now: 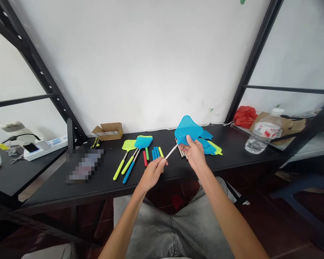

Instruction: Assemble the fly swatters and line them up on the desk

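Note:
Between my hands is a blue fly swatter head (187,126) joined to a silver metal rod (171,152). My left hand (153,172) is closed around the rod's lower end. My right hand (193,151) pinches the base of the blue head, thumb on top. Behind it, more blue heads (206,134) and a yellow-green head (218,148) lie on the table, beside several metal rods (181,152). Left of my left hand lie blue grips (154,152), a yellow-green grip (161,151), a red grip (145,158) and a green grip (147,154).
Complete swatters with yellow-green handles (118,169) and a blue handle (129,172) lie left on the black table (102,190). An open cardboard box (109,131), a yellow-black cutter (95,143) and a power strip (47,147) stand further left. A water bottle (265,131) stands right.

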The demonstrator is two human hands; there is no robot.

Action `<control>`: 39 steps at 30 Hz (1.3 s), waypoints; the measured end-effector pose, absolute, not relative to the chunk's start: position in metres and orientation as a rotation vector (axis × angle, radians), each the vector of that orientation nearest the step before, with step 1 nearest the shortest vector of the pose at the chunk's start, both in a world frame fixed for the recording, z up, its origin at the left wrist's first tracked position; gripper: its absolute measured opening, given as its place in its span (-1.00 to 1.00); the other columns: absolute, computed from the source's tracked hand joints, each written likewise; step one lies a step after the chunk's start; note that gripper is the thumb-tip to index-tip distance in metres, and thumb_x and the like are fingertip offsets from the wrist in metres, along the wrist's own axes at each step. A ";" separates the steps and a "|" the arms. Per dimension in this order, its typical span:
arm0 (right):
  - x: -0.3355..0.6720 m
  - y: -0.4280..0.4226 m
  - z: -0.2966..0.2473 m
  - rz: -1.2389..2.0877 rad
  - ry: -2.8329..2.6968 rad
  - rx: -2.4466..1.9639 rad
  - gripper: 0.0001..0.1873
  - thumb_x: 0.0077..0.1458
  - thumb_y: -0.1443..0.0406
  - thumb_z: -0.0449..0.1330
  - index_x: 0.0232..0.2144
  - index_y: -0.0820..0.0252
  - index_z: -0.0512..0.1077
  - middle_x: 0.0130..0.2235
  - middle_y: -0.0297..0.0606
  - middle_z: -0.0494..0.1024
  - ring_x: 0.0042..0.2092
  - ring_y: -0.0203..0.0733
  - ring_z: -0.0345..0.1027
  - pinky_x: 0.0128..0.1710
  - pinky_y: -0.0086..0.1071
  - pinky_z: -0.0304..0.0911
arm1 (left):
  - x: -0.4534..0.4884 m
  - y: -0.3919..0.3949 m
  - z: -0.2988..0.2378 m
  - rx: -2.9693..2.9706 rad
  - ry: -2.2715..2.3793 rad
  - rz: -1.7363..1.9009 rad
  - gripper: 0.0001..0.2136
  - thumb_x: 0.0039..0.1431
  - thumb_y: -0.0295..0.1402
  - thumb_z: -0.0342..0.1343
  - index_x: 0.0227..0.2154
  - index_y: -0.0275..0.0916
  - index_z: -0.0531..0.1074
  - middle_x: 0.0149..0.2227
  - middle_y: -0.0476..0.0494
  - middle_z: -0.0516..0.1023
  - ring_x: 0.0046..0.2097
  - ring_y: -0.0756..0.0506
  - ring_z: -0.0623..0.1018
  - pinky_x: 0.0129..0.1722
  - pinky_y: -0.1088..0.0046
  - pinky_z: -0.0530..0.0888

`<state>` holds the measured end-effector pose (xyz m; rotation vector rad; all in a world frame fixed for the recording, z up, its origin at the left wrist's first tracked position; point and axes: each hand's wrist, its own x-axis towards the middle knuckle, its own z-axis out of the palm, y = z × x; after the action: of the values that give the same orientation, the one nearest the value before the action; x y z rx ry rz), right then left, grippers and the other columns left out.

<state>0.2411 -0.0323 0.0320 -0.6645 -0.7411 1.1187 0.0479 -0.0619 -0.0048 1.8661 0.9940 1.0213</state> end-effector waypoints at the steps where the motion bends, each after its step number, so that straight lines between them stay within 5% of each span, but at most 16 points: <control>1: 0.239 -0.030 0.032 1.099 -0.714 -0.668 -0.59 -0.18 0.08 0.44 -0.43 0.16 0.35 -0.42 -0.36 0.55 -0.39 -0.20 0.53 -0.42 -0.42 0.42 | 0.048 -0.062 -0.005 1.884 1.017 1.024 -0.62 0.34 -0.05 -0.18 -0.32 -0.24 0.36 -0.55 0.09 0.15 -0.50 0.04 0.17 -0.51 0.57 0.13; 9: 0.226 -0.021 0.022 0.923 -0.775 -0.815 -0.61 -0.09 0.03 0.37 -0.44 0.21 0.39 -0.46 -0.30 0.53 -0.43 -0.17 0.53 -0.50 -0.44 0.36 | 0.050 -0.063 -0.004 1.990 1.094 1.047 -0.64 0.36 -0.09 -0.20 -0.30 -0.24 0.36 -0.55 0.08 0.21 -0.49 0.03 0.24 -0.48 0.56 0.19; 14: 0.255 -0.026 0.014 0.940 -1.123 -0.986 -0.59 0.04 0.01 0.26 -0.24 0.22 0.47 -0.29 -0.11 0.63 -0.35 -0.12 0.54 -0.47 -0.41 0.36 | 0.010 -0.063 0.021 2.145 1.337 1.022 -0.67 0.36 -0.16 -0.20 -0.04 -0.21 0.35 -0.46 0.02 0.36 -0.44 -0.02 0.37 -0.40 0.52 0.30; 17: 0.286 -0.026 0.006 0.639 -1.288 -1.221 -0.65 0.11 0.08 0.18 -0.18 0.21 0.49 -0.26 -0.13 0.63 -0.36 -0.11 0.53 -0.40 -0.36 0.35 | -0.037 -0.060 0.034 2.210 1.821 0.964 -0.65 0.33 -0.29 -0.17 0.10 -0.19 0.30 -0.23 -0.14 0.51 -0.22 -0.13 0.50 -0.23 0.42 0.37; 21: 0.310 -0.020 -0.002 0.201 -1.495 -1.613 -0.75 0.15 0.18 0.11 -0.29 0.16 0.54 -0.27 -0.18 0.63 -0.23 -0.04 0.51 -0.28 -0.33 0.29 | -0.075 -0.055 0.027 2.272 2.267 0.624 -0.57 0.27 -0.46 -0.19 0.17 -0.31 0.28 -0.01 -0.32 0.44 -0.05 -0.24 0.50 -0.16 0.34 0.39; 28: 0.299 -0.010 0.001 0.091 -1.764 -2.000 -0.78 0.14 0.20 0.14 -0.25 0.16 0.52 -0.25 -0.11 0.59 -0.17 0.00 0.46 -0.31 -0.34 0.19 | -0.060 -0.059 0.014 2.346 2.481 0.212 -0.60 0.26 -0.53 -0.21 0.04 -0.36 0.43 -0.07 -0.35 0.44 -0.09 -0.29 0.48 -0.19 0.28 0.40; 33: 0.300 0.005 0.010 0.253 -1.751 -2.043 -0.89 0.03 0.30 0.21 -0.47 0.24 0.47 -0.36 -0.01 0.54 -0.15 0.11 0.45 -0.30 -0.29 0.21 | -0.047 -0.067 0.027 2.346 2.513 0.274 -0.63 0.29 -0.43 -0.17 0.03 -0.28 0.46 -0.06 -0.34 0.46 -0.06 -0.30 0.47 -0.19 0.27 0.40; 39: 0.307 0.020 0.015 0.518 -1.711 -1.938 -0.74 -0.25 0.43 0.29 -0.77 0.15 0.30 -0.74 -0.24 0.34 -0.53 -0.04 0.40 -0.52 -0.34 0.19 | 0.004 -0.060 0.032 2.345 2.277 0.387 -0.69 0.29 -0.23 -0.09 -0.02 -0.18 0.42 -0.16 -0.28 0.55 -0.11 -0.27 0.55 -0.21 0.29 0.42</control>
<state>0.3066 0.0197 0.0154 -1.9381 -1.7107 0.5177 0.0041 -0.0597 0.0324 2.3452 2.2769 0.3868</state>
